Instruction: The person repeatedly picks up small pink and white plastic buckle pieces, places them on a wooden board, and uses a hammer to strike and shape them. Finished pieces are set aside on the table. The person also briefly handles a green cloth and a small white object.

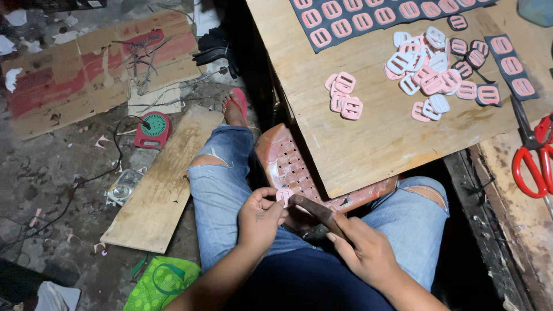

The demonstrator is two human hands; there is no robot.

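Observation:
My left hand pinches a small pink buckle piece over my lap, fingers closed on it. My right hand grips a dark brown tool handle whose tip touches the pink piece. Both hands hover above my jeans, beside a worn red plastic stool under the table edge. On the wooden board lie a small stack of pink buckles and a bigger heap of pink and white buckles.
A dark sheet with pink buckle shapes lies at the board's far edge, with cut dark strips at right. Red-handled scissors rest at the right. On the dirty floor: a wooden plank, cardboard, a red round device, a green bag.

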